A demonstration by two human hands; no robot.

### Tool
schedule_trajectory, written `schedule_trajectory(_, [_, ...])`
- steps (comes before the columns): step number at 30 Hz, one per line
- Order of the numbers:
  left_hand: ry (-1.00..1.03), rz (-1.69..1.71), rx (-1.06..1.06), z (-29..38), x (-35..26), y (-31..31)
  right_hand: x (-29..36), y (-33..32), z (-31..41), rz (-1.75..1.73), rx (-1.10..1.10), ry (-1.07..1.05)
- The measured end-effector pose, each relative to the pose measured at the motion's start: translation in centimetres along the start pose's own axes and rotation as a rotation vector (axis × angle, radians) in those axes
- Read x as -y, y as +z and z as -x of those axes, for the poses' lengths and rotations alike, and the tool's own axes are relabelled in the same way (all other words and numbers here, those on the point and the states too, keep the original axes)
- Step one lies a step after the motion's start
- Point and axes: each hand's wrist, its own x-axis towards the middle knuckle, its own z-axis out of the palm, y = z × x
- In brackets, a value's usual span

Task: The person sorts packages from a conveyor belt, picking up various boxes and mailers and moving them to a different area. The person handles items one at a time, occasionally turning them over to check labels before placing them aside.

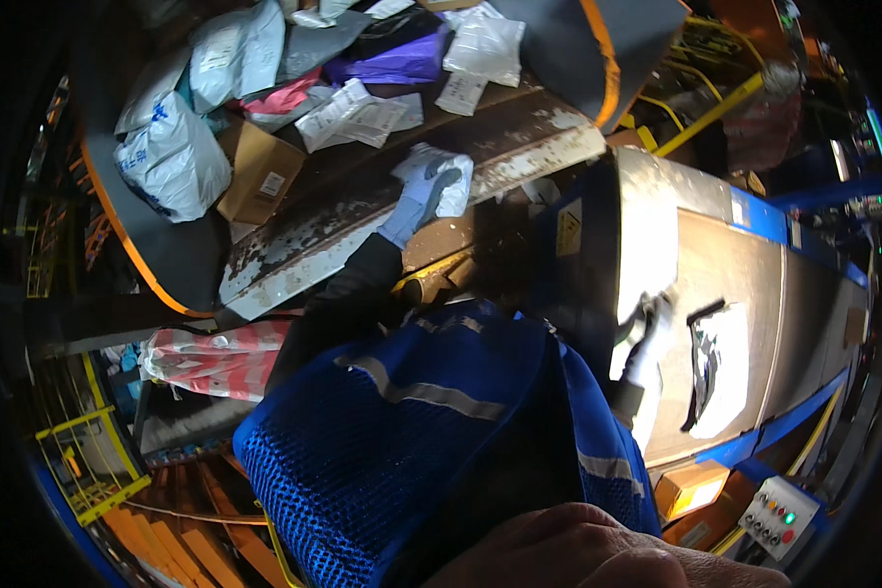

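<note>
My left hand (420,192), in a pale blue glove, grips a small white plastic packet (456,192) above the worn metal lip (514,165) of a large chute. Beyond it, plastic mailers lie heaped with a purple bag (400,59), a cardboard box (261,173) and a bulging white bag (173,162). On the right, my gloved right hand (648,323) is blurred by motion and glare over a conveyor belt (761,294); whether it holds anything is unclear. A white parcel with black edging (720,367) lies on the belt, just right of that hand.
Orange edging (136,257) rims the chute. A control box (779,518) with buttons and a small carton (691,489) stand beside the conveyor. A red-and-white striped sack (213,360) and a yellow cage (92,463) are at left. Bare skin (595,551), close to the lens, covers the bottom edge.
</note>
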Motion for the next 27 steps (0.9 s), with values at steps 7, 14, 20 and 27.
schedule_trajectory(7, [-0.210,0.654,0.137,6.6,-13.0,5.1,3.4,10.5,3.2,-1.090,1.081,0.472])
schedule_trajectory(14, [-0.137,0.426,0.464,8.0,-6.5,3.5,5.3,6.4,-2.7,-0.913,0.576,0.316])
schedule_trajectory(20, [-0.250,-0.670,-0.332,-0.7,6.9,-8.9,2.2,-8.8,-11.6,-0.730,0.113,-0.037])
schedule_trajectory(27, [0.047,-1.595,0.006,-8.3,14.7,-12.2,-3.9,-14.9,-7.7,-0.414,-0.624,0.249])
